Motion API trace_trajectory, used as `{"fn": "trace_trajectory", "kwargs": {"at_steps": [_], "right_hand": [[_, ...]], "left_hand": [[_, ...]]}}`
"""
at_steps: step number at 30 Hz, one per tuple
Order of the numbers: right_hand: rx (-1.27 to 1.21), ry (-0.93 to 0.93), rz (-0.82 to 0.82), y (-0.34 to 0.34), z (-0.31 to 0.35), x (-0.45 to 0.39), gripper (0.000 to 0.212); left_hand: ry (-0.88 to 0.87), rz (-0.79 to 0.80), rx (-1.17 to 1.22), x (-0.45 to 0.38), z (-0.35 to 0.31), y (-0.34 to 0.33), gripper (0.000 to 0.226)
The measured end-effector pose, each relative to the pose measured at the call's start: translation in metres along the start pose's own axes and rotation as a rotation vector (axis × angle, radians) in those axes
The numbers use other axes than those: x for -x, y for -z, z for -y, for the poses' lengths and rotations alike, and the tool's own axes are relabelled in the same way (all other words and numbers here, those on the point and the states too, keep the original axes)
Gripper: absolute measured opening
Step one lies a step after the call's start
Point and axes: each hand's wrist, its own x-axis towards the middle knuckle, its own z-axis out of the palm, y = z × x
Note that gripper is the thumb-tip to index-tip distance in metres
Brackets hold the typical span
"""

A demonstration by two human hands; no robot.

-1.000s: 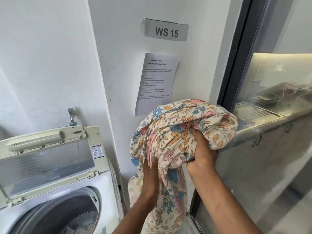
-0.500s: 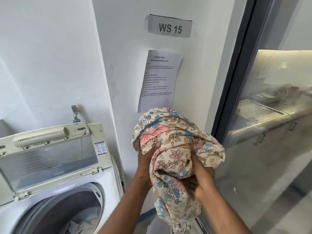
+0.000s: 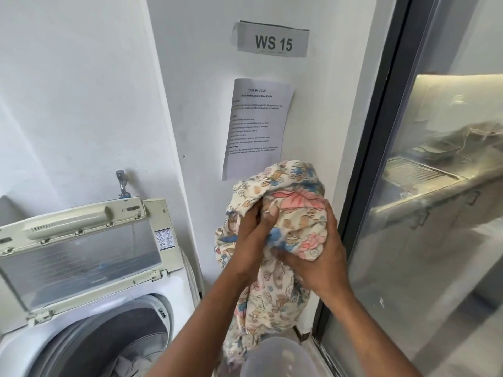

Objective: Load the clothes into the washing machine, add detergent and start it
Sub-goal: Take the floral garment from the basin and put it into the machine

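Pale basket rim point(image 3: 277, 357) lay nearest, at bottom edge. Above it, left hand point(image 3: 251, 240) and right hand point(image 3: 317, 257) both gripped bunched floral cloth point(image 3: 288, 213), fingers curled into fabric; loose end hung between forearms. Washing machine point(image 3: 89, 322) stood left, lid point(image 3: 81, 246) raised, clothes in drum. Behind: wall notice point(image 3: 258, 126), "WS 15" sign point(image 3: 273, 40).

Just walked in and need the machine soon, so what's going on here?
A person is loading laundry. Both hands, left hand and right hand, grip a bunched floral cloth in the air, to the right of the washing machine. Its lid stands open, and some light fabric already lies in the drum. The floral cloth is not in yet.
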Motion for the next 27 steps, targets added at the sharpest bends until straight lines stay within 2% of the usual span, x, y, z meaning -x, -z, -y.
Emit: {"fn": "trace_trajectory", "kwargs": {"at_steps": [2,5,7,9,13,17,18,21,22,23,24,25,27], "right_hand": [[-0.093,-0.085,-0.129,0.001,-0.005,-0.004,0.110],[-0.266,-0.280,-0.273,-0.001,-0.006,-0.010,0.073],[-0.449,-0.378,-0.330,-0.003,-0.003,-0.014,0.051],[-0.618,-0.436,-0.360,-0.002,0.004,-0.020,0.039],[-0.868,-0.501,-0.405,0.007,0.015,-0.027,0.042],[-1.054,-0.573,-0.420,0.010,0.016,-0.035,0.049],[-1.114,-0.573,-0.418,0.009,0.013,-0.037,0.055],[-1.306,-0.580,-0.321,0.006,0.011,-0.037,0.090],[-1.313,-0.604,-0.281,0.006,0.015,-0.033,0.093],[-1.303,-0.625,-0.231,0.005,0.018,-0.029,0.085],[-1.284,-0.644,-0.163,0.003,0.022,-0.025,0.068],[-1.270,-0.668,-0.099,0.001,0.023,-0.020,0.052],[-1.247,-0.745,-0.037,-0.004,0.022,-0.008,0.043]], "left_hand": [[-0.009,0.064,-0.045,-0.003,-0.008,0.000,0.069],[-0.021,0.123,-0.137,-0.004,-0.014,0.000,0.067],[-0.027,0.100,-0.163,-0.004,-0.010,0.003,0.068],[-0.049,0.033,-0.167,-0.001,0.000,0.012,0.063],[-0.036,-0.124,-0.237,0.014,0.035,0.038,0.054],[0.150,-0.147,-0.195,0.030,0.067,0.048,0.061],[0.192,-0.162,-0.166,0.036,0.075,0.049,0.062],[0.349,-0.122,0.015,0.046,0.087,0.040,0.089],[0.375,-0.153,0.072,0.049,0.084,0.034,0.080],[0.427,-0.240,0.080,0.050,0.083,0.030,0.062],[0.467,-0.247,0.146,0.055,0.085,0.033,0.048],[0.465,-0.193,0.246,0.064,0.084,0.035,0.046],[0.519,-0.187,0.391,0.067,0.070,0.037,0.062]]}}
